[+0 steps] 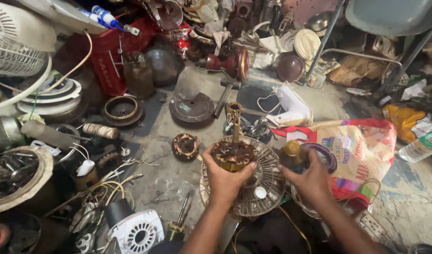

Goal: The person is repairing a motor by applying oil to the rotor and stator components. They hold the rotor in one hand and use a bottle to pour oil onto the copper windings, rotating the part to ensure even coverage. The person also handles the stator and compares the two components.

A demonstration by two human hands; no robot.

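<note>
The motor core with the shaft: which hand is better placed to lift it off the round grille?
Probably the left hand: it already grips the motor core above the round grille. The right hand holds a small bottle.

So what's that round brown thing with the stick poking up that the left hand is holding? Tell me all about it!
It is a motor core, a squat round drum with rusty brown and coppery wire windings around its top. A thin metal shaft rises upright from its middle, ending in a small brownish piece. It looks old and dirty. The left hand grips its near side, fingers curled over the edge. It sits above a round wire fan guard, near the right hand.
</note>
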